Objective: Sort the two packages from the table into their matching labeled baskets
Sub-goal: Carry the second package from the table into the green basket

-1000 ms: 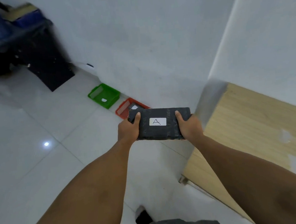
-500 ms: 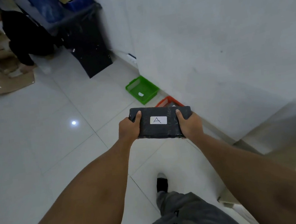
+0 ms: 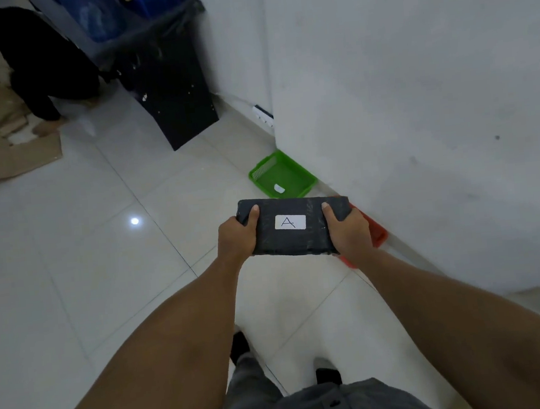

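A black wrapped package with a white label marked "A" is held flat in front of me. My left hand grips its left end and my right hand grips its right end, thumbs on top. On the floor by the wall lies a green basket with a small white label inside. A red basket sits beside it, mostly hidden under the package and my right hand; its label is not visible.
A white wall runs along the right, its corner just behind the green basket. A black bin stands at the back. A crouching person and flattened cardboard are at the far left. White tile floor spreads left.
The view has swung left and I have walked closer to the baskets. The wooden table has left the frame. The package now covers most of the red basket; my grip is unchanged.
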